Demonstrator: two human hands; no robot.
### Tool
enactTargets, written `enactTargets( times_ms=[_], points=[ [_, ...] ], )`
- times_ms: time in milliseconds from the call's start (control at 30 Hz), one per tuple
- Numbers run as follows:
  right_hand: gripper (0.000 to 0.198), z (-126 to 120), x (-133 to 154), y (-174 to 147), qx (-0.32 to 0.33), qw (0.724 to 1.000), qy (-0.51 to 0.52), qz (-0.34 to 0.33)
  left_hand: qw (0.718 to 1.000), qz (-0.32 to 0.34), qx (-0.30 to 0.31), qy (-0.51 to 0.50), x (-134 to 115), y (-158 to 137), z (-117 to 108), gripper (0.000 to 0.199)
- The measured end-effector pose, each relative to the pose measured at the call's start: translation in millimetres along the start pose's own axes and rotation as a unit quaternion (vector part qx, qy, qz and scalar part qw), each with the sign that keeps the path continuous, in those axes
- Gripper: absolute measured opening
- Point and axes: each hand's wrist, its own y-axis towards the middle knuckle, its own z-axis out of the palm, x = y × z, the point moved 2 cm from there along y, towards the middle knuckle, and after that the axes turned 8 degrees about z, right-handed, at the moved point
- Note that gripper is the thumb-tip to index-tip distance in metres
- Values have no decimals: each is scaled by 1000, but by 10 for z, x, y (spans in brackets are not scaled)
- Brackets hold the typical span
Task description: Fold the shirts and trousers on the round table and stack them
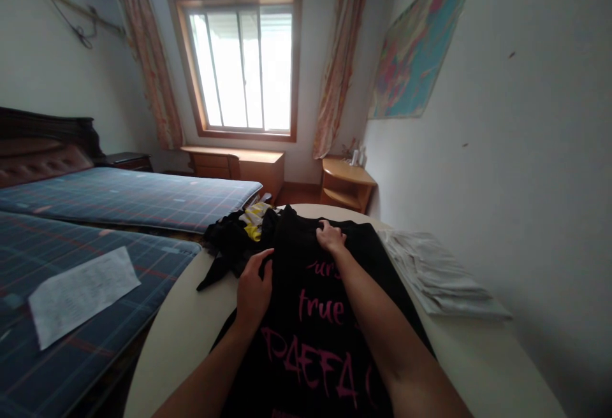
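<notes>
"Black fabric, one garment [291, 316], pink lettering [321, 308] on its upper face. Where do we enter it?"

"Flat on the round, pale bench [176, 322], at its middle, directly in front of us. We read 'true' in the lettering, with larger capitals nearer us."

"And the hands?"

"Left hand [253, 287]: at the garment's left edge, thumb and forefinger apart, the hand partly spread. Right hand [331, 237]: resting on the far part of the garment, above the lettering, fingers bent. We cannot tell whether it pinches the cloth."

"Other items on the bench?"

"To the left, one crumpled heap of clothes [229, 234], black with yellow and white parts, just beside the garment. To the right, one stack of folded whitish cloth [440, 278], near the garment's right edge, its layers uneven."

"Beyond the bench?"

"At left, two mattresses in blue plaid; on the nearer mattress [167, 262], one whitish sheet [86, 297], its markings too faint for us to read. Ahead, one wood-framed window [253, 74] between patterned curtains [337, 61]. On the right wall, one coloured map [415, 55]."
</notes>
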Motion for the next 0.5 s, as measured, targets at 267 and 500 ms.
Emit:
enactTargets(
  times_ms=[267, 500],
  points=[
    [49, 162, 104, 210, 60, 997, 3, -47, 1000, -4, 4, -3, 34, 8, 17, 29],
    [61, 243, 139, 321, 57, 997, -13, -60, 1000, -8, 6, -6, 32, 17, 19, 29]
  ],
)
